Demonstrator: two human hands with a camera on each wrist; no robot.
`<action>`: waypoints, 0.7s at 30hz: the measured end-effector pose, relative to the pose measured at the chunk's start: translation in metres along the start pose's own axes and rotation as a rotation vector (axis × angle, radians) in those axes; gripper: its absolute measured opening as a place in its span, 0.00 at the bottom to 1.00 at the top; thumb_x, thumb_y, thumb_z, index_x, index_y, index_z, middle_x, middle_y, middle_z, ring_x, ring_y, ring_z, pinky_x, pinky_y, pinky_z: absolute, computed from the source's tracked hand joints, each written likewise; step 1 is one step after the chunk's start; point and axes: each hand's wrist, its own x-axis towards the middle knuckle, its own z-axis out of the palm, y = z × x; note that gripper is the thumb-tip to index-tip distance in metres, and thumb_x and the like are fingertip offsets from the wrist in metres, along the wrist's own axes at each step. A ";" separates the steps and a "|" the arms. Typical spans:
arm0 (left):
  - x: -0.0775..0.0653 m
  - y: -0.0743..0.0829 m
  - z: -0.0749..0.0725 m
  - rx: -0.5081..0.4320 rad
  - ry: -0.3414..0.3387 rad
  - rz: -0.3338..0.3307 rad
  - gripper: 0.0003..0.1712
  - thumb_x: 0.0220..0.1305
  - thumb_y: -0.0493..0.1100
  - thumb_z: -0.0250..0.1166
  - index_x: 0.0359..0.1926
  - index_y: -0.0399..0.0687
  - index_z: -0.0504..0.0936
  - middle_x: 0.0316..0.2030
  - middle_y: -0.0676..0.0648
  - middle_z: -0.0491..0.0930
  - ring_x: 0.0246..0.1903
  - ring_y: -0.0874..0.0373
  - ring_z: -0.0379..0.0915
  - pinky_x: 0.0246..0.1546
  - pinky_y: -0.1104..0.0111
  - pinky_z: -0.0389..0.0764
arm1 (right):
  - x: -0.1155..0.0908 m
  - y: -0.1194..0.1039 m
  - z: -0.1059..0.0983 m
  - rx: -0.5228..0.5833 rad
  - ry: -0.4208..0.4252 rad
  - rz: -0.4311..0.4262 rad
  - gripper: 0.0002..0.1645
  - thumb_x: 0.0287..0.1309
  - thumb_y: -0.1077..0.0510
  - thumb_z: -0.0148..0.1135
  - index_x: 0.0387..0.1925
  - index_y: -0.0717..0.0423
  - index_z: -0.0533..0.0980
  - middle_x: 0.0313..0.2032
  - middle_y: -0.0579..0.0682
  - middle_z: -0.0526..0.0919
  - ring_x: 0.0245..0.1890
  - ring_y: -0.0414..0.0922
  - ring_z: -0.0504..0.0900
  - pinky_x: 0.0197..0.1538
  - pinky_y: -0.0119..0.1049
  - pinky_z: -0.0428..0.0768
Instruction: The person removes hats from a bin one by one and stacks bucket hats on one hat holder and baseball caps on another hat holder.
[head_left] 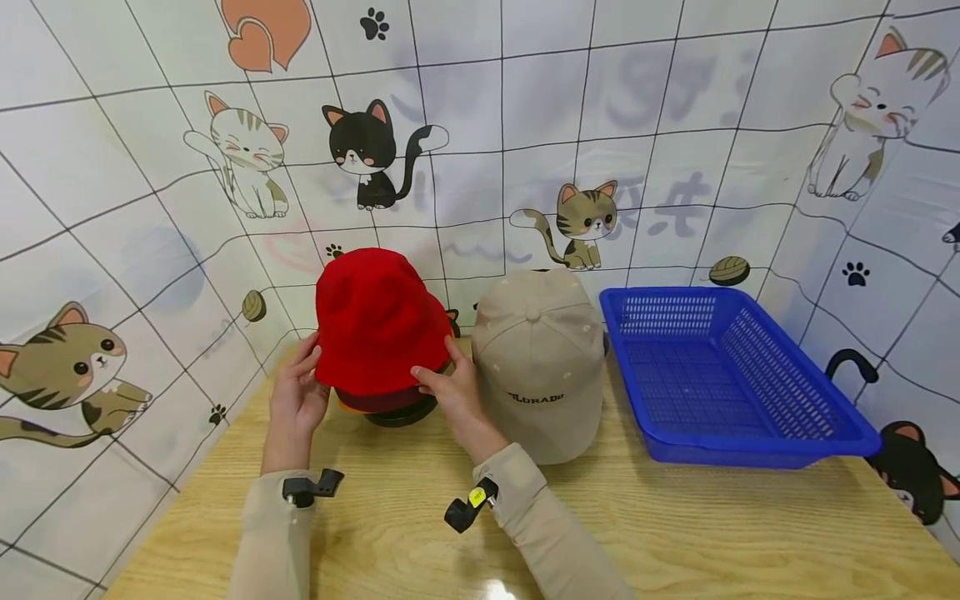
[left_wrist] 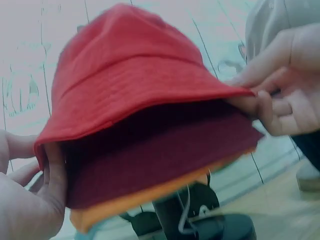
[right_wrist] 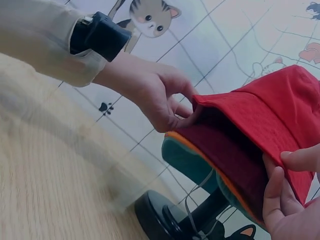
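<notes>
A red bucket hat [head_left: 375, 325] sits tilted over a stack of other hats on a black stand [left_wrist: 230, 227]. Beneath its brim show a maroon hat [left_wrist: 165, 155], an orange edge [left_wrist: 135, 200] and, in the right wrist view, a green layer [right_wrist: 185, 160]. My left hand [head_left: 300, 392] grips the brim at its left side, fingers tucked under. On the other side my right hand [head_left: 453, 387] pinches the brim between thumb and fingers. The red brim stands apart from the maroon one at the front.
Right of the hats, a beige cap [head_left: 536, 367] with dark lettering stands close beside my right hand. Farther right lies a blue plastic basket [head_left: 645, 446] on the wooden table [head_left: 390, 517]. A cat-patterned wall covering [head_left: 465, 108] closes off the back and sides.
</notes>
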 end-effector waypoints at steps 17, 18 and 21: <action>0.005 -0.003 -0.012 0.014 -0.031 -0.018 0.18 0.78 0.30 0.50 0.53 0.44 0.85 0.50 0.49 0.84 0.45 0.57 0.85 0.44 0.67 0.88 | 0.001 0.001 -0.002 -0.070 -0.009 0.006 0.50 0.63 0.69 0.68 0.81 0.55 0.54 0.81 0.53 0.53 0.34 0.37 0.83 0.39 0.27 0.86; 0.005 -0.003 -0.012 0.017 -0.026 -0.019 0.18 0.78 0.30 0.51 0.53 0.45 0.85 0.50 0.49 0.84 0.45 0.57 0.84 0.44 0.68 0.88 | 0.001 0.001 -0.002 -0.064 -0.011 0.011 0.50 0.63 0.69 0.68 0.81 0.56 0.54 0.82 0.53 0.53 0.34 0.37 0.82 0.39 0.27 0.86; 0.005 -0.003 -0.011 0.038 -0.005 -0.013 0.17 0.77 0.30 0.52 0.53 0.45 0.85 0.51 0.50 0.83 0.46 0.57 0.83 0.44 0.69 0.88 | 0.000 0.000 -0.003 -0.056 -0.020 0.018 0.50 0.63 0.69 0.67 0.81 0.56 0.54 0.82 0.53 0.52 0.34 0.37 0.82 0.39 0.26 0.85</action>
